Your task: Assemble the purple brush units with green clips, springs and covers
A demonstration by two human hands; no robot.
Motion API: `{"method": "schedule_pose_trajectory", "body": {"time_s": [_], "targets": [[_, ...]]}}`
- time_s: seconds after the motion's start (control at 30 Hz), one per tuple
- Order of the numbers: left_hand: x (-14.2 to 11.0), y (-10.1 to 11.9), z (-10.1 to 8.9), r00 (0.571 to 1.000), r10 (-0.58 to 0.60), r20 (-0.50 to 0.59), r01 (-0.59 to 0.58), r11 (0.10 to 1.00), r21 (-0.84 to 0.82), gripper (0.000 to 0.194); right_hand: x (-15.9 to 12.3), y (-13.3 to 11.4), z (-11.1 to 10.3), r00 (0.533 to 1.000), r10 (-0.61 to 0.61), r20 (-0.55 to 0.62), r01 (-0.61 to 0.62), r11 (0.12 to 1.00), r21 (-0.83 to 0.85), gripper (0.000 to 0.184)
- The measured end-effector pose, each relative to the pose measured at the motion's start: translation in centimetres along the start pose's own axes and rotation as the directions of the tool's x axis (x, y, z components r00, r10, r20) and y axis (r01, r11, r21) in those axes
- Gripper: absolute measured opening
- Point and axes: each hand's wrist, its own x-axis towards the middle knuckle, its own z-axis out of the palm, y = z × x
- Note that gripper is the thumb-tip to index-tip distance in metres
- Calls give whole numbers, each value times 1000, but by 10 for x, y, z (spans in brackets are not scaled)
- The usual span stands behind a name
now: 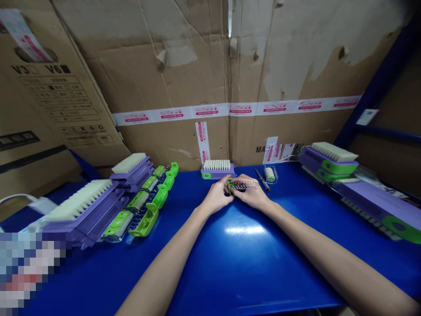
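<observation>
Near the middle of the table my left hand (217, 196) and my right hand (252, 196) meet at a small green plastic part (230, 187). Fingers of both hands are closed on this part, which is largely hidden between them. A metal coil spring (245, 185) extends from it to the right, over the back of my right hand. Just behind my hands lies a purple brush with white bristles (217, 165) and a green end. To the right are a screwdriver (263, 180) and a small clear piece with a white roller and green end (270, 174).
Purple bristled brush bodies (88, 208) stand at left, beside several green-and-clear pieces (120, 223) and a row of green caps (146, 220) with springs. Finished-looking purple-green brushes (378, 199) lie at right. Cardboard (184, 83) walls the back of the blue table (243, 263).
</observation>
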Motion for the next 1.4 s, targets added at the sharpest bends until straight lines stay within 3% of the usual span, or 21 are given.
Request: {"method": "schedule_pose_trajectory", "body": {"time_s": [0.37,0.53,0.93,1.07,1.27,1.33,1.4], "targets": [[-3,4,5,988,33,-153,-18,995,99,62,-2,7,8,993,-11,-114,10,1000,-8,12],[-3,4,8,970,73,-233,-39,989,145,61,-1,0,8,987,85,-138,-87,996,-11,12],[-5,5,11,945,179,-272,-90,946,311,57,1,-20,13,933,268,-239,-263,963,53,11],[-6,4,12,931,264,-253,-141,897,419,55,2,-25,16,882,421,-213,-390,904,173,16],[-7,4,11,917,335,-219,-180,834,522,53,2,-23,21,779,611,-141,-493,736,464,20],[-7,5,11,927,312,-209,-177,854,489,53,3,-21,20,782,613,-112,-484,710,512,20],[-7,6,9,943,266,-201,-163,894,417,52,4,-18,16,822,561,-96,-450,744,493,19]]}}
